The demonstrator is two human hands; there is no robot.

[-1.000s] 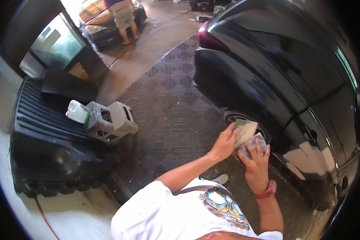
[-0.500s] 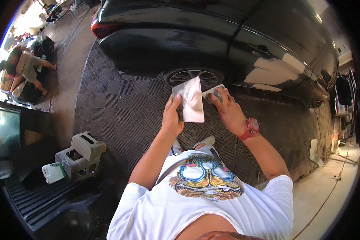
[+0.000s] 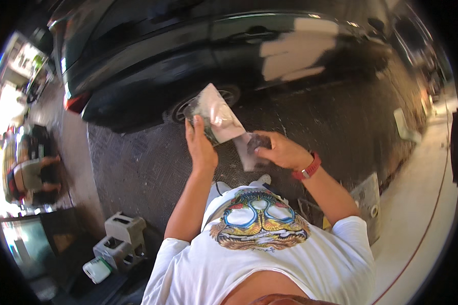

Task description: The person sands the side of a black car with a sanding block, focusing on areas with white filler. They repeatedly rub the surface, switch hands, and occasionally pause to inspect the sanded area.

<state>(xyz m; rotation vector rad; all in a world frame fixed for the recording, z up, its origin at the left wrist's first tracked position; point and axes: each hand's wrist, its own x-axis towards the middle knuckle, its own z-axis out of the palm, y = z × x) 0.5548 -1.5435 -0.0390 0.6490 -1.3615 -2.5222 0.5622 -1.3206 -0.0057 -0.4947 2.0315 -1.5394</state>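
My left hand (image 3: 202,148) grips a flat rectangular board (image 3: 203,108) from its left edge, thumb showing on top. Pale pink paste, like body filler (image 3: 222,116), covers much of its upper face. In my right hand (image 3: 286,151) is a flat filler spreader (image 3: 249,158) with a dark grip, pinched between thumb and fingers. Its pale blade points down and left, close by the board's lower right corner; I cannot tell whether they touch. Past both hands stands a dark car (image 3: 137,56), its wheel (image 3: 230,94) partly behind the board. Pale filler patches (image 3: 295,51) mark its door.
At lower left are a grey plastic step stool (image 3: 124,229) and a white jug (image 3: 96,270). A person (image 3: 28,178) bends at the far left. A pale panel (image 3: 366,203) stands by my right elbow. A cable (image 3: 432,218) runs along the floor at right.
My view has turned toward the right, so the car appears further left. My right hand has moved down, taking the spreader to the board's lower right corner. The board has tilted.
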